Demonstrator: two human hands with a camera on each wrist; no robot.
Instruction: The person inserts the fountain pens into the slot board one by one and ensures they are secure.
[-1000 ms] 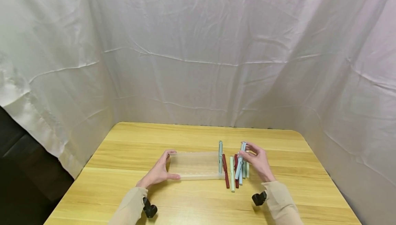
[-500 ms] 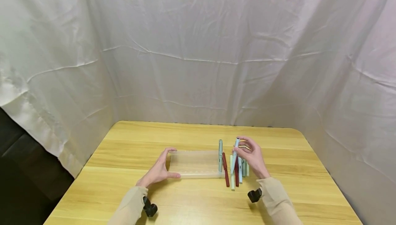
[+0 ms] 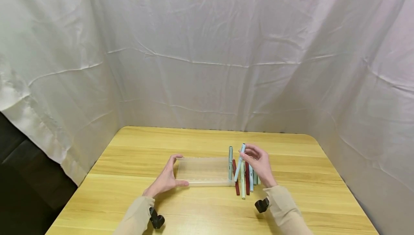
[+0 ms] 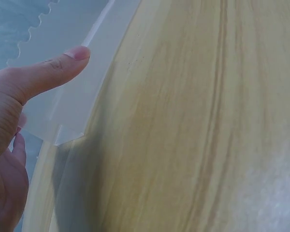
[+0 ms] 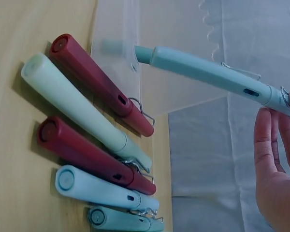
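In the head view my left hand (image 3: pixel 165 179) grips the left end of a translucent plastic pen rack (image 3: pixel 203 172), thumb on the near edge and fingers at the far edge. The left wrist view shows the thumb lying on the rack's frosted wall (image 4: pixel 79 92). A blue-green pen (image 3: pixel 230 154) rests across the rack's right end. My right hand (image 3: pixel 260 161) pinches a light blue pen (image 3: pixel 240 163) near its upper, clip end, tilted, its lower end close to the rack's right edge. Notches (image 5: pixel 209 24) line one edge of the rack in the right wrist view.
Right of the rack several pens lie side by side on the wooden table (image 3: pixel 200 213): a dark red pen (image 5: pixel 87 72), a pale green pen (image 5: pixel 72 99), another dark red pen (image 5: pixel 87 152), a light blue pen (image 5: pixel 104 187) and a blue-green pen (image 5: pixel 116 220). Grey-white curtains (image 3: pixel 207 66) surround the table.
My right hand has carried the light blue pen left, from above the loose pens to beside the rack's right end. The left hand and the rack have stayed in place.
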